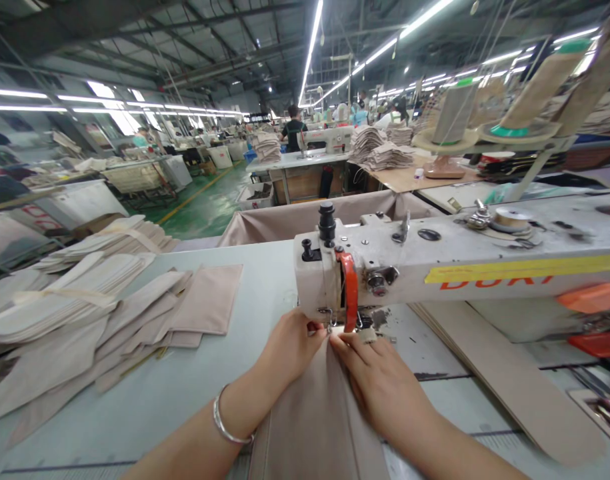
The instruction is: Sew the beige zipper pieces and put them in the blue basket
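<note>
A beige fabric piece lies on the sewing table, running from the near edge up under the needle of a white sewing machine. My left hand, a silver bangle on its wrist, pinches the fabric's far edge just left of the presser foot. My right hand presses its fingers together on the same edge, just right of the needle. Both hands touch at the fingertips below the red guard.
Stacks of cut beige pieces cover the table's left side. A long beige strip lies to the right under the machine arm. Thread cones stand behind. Other people work at sewing stations further back across a green floor.
</note>
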Demonstrator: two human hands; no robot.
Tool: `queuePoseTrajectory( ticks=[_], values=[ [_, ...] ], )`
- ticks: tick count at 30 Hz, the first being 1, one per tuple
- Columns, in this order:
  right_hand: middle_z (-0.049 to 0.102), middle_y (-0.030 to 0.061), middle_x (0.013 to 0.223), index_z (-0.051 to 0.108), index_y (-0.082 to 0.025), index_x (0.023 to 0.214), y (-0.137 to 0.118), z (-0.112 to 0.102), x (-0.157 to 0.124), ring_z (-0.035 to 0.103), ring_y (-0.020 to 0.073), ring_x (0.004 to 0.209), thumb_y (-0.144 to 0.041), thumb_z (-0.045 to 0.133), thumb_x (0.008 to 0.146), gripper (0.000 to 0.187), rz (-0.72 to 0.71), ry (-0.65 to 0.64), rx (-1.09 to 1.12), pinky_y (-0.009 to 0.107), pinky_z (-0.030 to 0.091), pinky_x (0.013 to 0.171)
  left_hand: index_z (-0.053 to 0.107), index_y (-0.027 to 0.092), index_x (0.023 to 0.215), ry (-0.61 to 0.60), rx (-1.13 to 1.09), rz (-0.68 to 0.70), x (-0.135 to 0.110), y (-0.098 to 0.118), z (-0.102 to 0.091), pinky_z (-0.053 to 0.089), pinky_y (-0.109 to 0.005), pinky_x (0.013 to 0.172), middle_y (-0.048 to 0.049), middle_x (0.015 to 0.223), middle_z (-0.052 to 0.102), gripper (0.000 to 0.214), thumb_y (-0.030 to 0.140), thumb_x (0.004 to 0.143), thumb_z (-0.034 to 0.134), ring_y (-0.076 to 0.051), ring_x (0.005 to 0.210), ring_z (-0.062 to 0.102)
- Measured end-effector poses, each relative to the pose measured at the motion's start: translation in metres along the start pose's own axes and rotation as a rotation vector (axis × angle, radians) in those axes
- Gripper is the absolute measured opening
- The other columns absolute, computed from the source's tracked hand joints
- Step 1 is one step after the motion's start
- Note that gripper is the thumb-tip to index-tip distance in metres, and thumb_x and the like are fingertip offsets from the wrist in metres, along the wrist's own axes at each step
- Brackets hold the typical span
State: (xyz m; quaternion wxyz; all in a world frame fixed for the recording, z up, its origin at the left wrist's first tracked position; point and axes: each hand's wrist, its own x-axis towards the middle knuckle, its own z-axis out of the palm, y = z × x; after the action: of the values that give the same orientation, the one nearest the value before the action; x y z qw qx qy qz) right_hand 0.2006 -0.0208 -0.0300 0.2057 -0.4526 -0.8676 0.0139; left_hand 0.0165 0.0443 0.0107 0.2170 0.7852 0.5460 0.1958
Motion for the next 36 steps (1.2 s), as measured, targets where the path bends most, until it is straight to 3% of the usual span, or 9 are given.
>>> queuePoseTrajectory(
  ticks=[5,9,12,20,25,28,31,34,36],
  values=[
    [0.054,0.0106,0.129,0.049,-0.016,0.137,0.001,-0.002,-0.001,0.048,0.0275,0.108,-0.010,0.048,0.094,0.043,0.013,-0.007,0.050,0.045,0.042,0.091,0.068,0.018,0.084,0.025,0.031,0.019,-0.006,0.002,0.001,0.051,-0.033,0.080,-0.0067,0.091,0.071,0.012,0.017,0.086,0.057,-0.024,0.088,0.065],
    [0.056,0.0102,0.124,0.051,-0.017,0.135,0.001,-0.002,-0.002,0.049,0.0275,0.107,-0.011,0.052,0.093,0.043,0.028,0.016,0.068,0.045,0.042,0.091,0.066,0.021,0.105,0.030,0.178,0.238,-0.031,0.002,0.004,0.048,-0.041,0.097,-0.0065,0.115,0.066,0.021,0.013,0.093,0.051,-0.024,0.111,0.059],
    [0.057,0.0100,0.120,0.052,-0.018,0.133,0.002,-0.001,-0.002,0.049,0.0278,0.109,-0.009,0.054,0.091,0.044,0.030,0.039,0.075,0.045,0.042,0.093,0.062,0.022,0.117,-0.019,0.241,0.357,-0.044,0.000,0.007,0.047,-0.041,0.103,-0.0063,0.122,0.063,0.029,0.011,0.096,0.045,-0.021,0.118,0.056],
    [0.058,0.0100,0.120,0.053,-0.017,0.133,0.003,0.000,-0.003,0.050,0.0270,0.108,-0.008,0.050,0.092,0.042,0.016,0.052,0.066,0.044,0.042,0.091,0.062,0.019,0.116,-0.027,0.235,0.345,-0.036,-0.002,0.006,0.047,-0.040,0.107,-0.0066,0.122,0.064,0.027,0.011,0.096,0.046,-0.022,0.122,0.055],
    [0.058,0.0094,0.121,0.054,-0.018,0.130,0.002,0.003,-0.008,0.052,0.0259,0.104,-0.008,0.049,0.091,0.041,0.002,0.062,0.057,0.044,0.043,0.090,0.053,0.020,0.131,-0.060,0.268,0.419,-0.060,-0.005,0.005,0.036,-0.044,0.116,-0.0091,0.136,0.058,0.040,0.011,0.093,0.044,-0.022,0.133,0.048],
    [0.058,0.0095,0.121,0.052,-0.018,0.133,0.003,0.005,-0.008,0.052,0.0264,0.105,-0.008,0.048,0.091,0.043,0.002,0.068,0.025,0.044,0.043,0.090,0.053,0.022,0.132,-0.046,0.219,0.589,-0.087,-0.020,0.021,0.032,-0.044,0.118,-0.0090,0.135,0.059,0.039,0.023,0.093,0.052,-0.023,0.132,0.049],
    [0.059,0.0105,0.120,0.052,-0.017,0.133,0.003,0.005,-0.007,0.052,0.0269,0.105,-0.007,0.045,0.092,0.043,0.004,0.069,-0.008,0.045,0.043,0.090,0.061,0.024,0.119,0.026,0.181,0.760,-0.112,-0.036,0.050,0.034,-0.038,0.117,-0.0058,0.119,0.070,0.025,0.026,0.094,0.057,-0.020,0.122,0.059],
    [0.059,0.0114,0.119,0.053,-0.016,0.133,0.002,0.005,-0.006,0.052,0.0281,0.106,-0.008,0.043,0.093,0.042,0.012,0.069,-0.022,0.045,0.042,0.091,0.065,0.028,0.109,0.154,0.151,0.766,-0.124,-0.040,0.069,0.036,-0.033,0.115,-0.0007,0.105,0.074,0.016,0.024,0.097,0.055,-0.016,0.116,0.063],
    [0.059,0.0117,0.119,0.053,-0.016,0.134,0.002,0.005,-0.006,0.052,0.0288,0.108,-0.009,0.044,0.094,0.042,0.013,0.065,-0.021,0.046,0.042,0.091,0.066,0.027,0.105,0.242,0.104,0.755,-0.123,-0.034,0.067,0.038,-0.029,0.114,0.0011,0.101,0.074,0.014,0.026,0.098,0.054,-0.013,0.112,0.065]
  ],
)
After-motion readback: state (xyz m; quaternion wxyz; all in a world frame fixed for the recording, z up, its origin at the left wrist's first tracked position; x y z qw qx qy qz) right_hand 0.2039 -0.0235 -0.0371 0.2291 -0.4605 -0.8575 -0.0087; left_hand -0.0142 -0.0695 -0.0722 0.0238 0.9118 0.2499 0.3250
